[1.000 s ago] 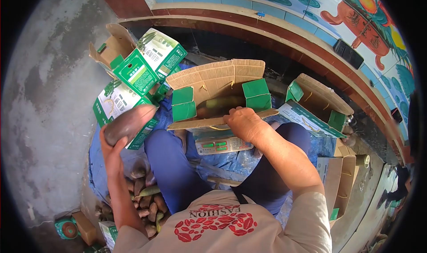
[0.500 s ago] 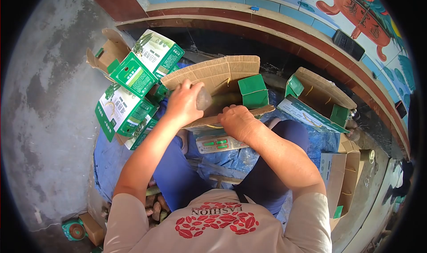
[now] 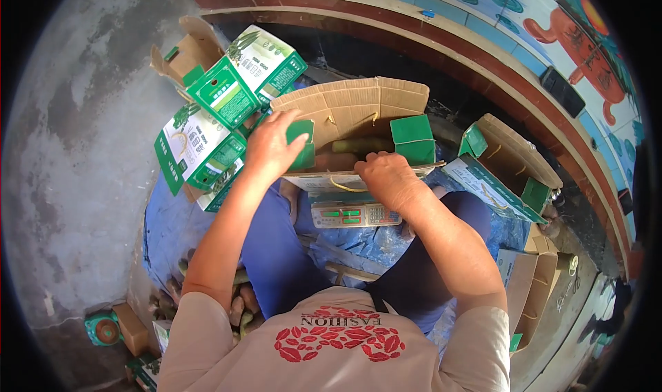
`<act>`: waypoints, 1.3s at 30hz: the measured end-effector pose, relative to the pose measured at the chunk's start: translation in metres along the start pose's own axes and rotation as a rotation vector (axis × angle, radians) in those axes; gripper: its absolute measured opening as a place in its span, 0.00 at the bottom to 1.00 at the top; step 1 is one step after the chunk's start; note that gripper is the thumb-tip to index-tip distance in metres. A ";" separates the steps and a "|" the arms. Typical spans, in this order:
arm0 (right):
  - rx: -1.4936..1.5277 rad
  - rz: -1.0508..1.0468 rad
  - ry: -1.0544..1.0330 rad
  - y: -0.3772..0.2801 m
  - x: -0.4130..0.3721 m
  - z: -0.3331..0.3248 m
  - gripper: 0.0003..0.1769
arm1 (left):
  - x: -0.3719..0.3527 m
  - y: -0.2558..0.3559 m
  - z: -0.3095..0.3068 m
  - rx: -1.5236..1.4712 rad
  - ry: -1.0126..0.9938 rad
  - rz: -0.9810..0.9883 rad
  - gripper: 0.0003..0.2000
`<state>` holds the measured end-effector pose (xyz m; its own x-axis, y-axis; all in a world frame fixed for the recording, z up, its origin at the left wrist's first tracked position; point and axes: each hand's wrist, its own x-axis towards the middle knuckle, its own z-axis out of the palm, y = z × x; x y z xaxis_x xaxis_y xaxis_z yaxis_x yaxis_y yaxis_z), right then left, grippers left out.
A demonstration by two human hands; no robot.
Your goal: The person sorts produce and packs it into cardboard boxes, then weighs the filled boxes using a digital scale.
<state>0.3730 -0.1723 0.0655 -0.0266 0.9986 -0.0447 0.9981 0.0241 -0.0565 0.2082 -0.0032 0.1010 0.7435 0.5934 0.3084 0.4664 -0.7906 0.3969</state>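
In the head view, an open cardboard carton with green side flaps stands in front of me on a digital scale with lit green displays. Inside lie a long greenish-brown root-like vegetable and a reddish-brown one, partly hidden by the front wall. My left hand is at the carton's left green flap, empty, thumb and fingers apart. My right hand has its fingers bent over the carton's front edge, gripping it near the right green flap.
Green-and-white cartons are stacked on the left. Another open carton stands on the right, with a further one behind my right arm. Loose brown vegetables lie by my left side. Blue sheeting covers the floor.
My left hand held a rounded brownish object over the carton; now it is empty and has moved left. The front flap at my right hand has folded down, exposing the inside. The view has shifted slightly.
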 end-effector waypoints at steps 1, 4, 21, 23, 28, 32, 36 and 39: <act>0.004 0.003 0.002 0.000 0.000 0.002 0.10 | -0.006 -0.008 -0.007 -0.058 0.071 0.020 0.19; 0.000 -0.004 0.019 -0.001 0.002 0.007 0.09 | -0.034 -0.030 -0.032 -0.128 0.246 -0.070 0.15; 0.300 0.017 0.307 0.001 0.008 -0.005 0.11 | -0.388 -0.180 0.058 0.126 -0.201 -0.959 0.13; 0.297 0.008 0.309 0.001 0.011 -0.004 0.10 | -0.414 -0.171 0.063 0.061 -0.308 -1.159 0.13; 0.318 -0.014 0.284 -0.007 0.014 -0.009 0.10 | -0.486 -0.163 0.079 0.087 -0.412 -1.319 0.16; 0.331 -0.038 0.256 -0.007 0.016 -0.009 0.11 | -0.526 -0.156 0.081 0.128 -0.558 -1.396 0.22; 0.308 -0.047 0.246 -0.005 0.019 -0.004 0.11 | -0.525 -0.129 0.065 0.235 -0.688 -1.395 0.21; 0.279 -0.029 0.213 -0.003 0.023 0.001 0.12 | -0.547 -0.120 0.070 0.294 -0.730 -1.432 0.18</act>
<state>0.3697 -0.1494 0.0640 -0.0137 0.9856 0.1686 0.9428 0.0688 -0.3261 -0.2209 -0.2438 -0.1763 -0.3353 0.6999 -0.6307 0.9420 0.2600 -0.2122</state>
